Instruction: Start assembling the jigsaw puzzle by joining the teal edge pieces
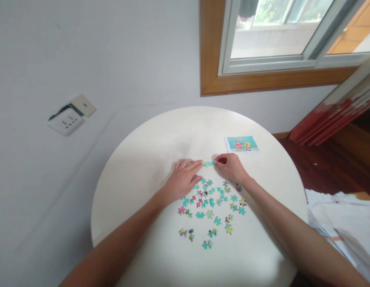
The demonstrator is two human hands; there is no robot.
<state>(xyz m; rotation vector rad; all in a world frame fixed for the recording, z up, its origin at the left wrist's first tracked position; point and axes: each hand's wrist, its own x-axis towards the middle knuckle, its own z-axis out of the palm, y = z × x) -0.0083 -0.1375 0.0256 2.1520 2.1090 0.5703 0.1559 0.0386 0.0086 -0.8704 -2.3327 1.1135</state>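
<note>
— Hands?
— Left hand: flat, fingers extended, laid across the left end of a teal puzzle row. Right hand: thumb and finger pinched narrow on the end piece at the row's right.
— Row's location?
— White round table, just beyond the loose pieces (mostly teal, some pink and yellow). Also listed: one picture card, lying far and right of the row.

Pale white wall bore a white rectangular socket plate. Brown-wood-framed sliding window admitted daylight. Red-and-cream fabric curtain hung at right, above dark reddish-brown wooden floor. Round white table stood beside the wall.
</note>
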